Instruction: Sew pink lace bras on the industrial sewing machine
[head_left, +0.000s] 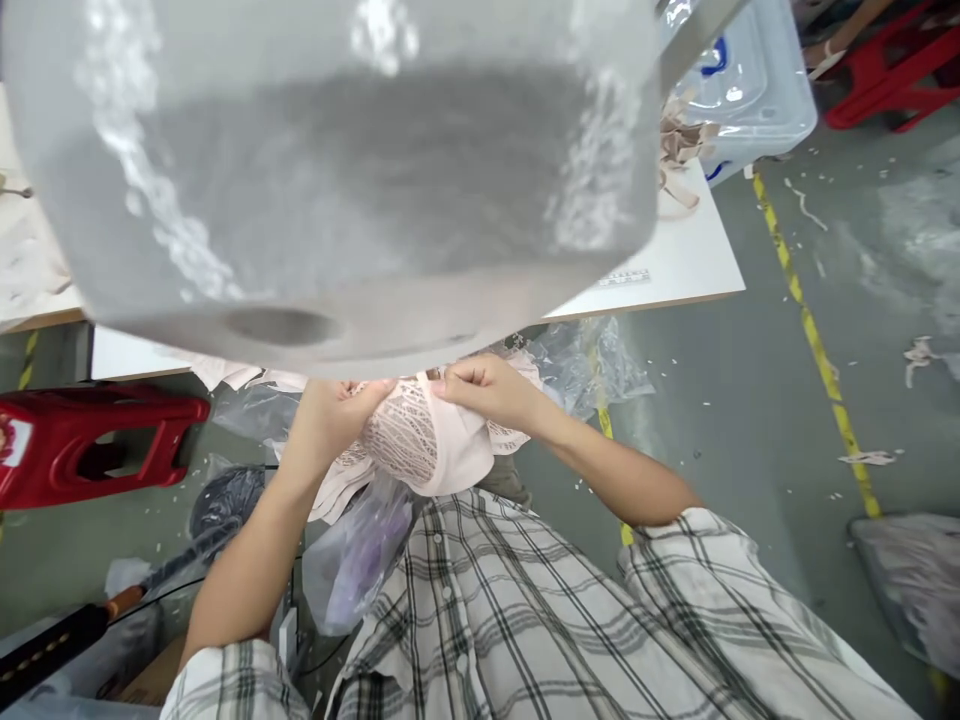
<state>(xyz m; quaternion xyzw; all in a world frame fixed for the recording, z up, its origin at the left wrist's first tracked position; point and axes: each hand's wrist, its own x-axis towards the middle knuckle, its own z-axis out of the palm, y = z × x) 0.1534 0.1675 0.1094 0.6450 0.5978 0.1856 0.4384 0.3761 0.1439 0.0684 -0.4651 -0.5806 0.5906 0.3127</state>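
A pale pink bra [461, 450] with a lace cup panel hangs between my two hands, just above my lap. My left hand [334, 415] pinches its upper edge on the lace side, thumb pressed along the fabric. My right hand [491, 390] is closed on the edge by the smooth panel, fingers curled and thumb underneath. Right above both hands looms a large, blurred grey machine housing [360, 180], which hides the work area behind it. More pale pink fabric [341, 490] lies below and beside the bra.
A white table [705, 250] with a ruler strip extends to the right. Beyond it stands a clear plastic bin [772, 90]. Red stools [97, 440] are at left and far right, where part of another person shows. Plastic bags [360, 560] hang by my lap.
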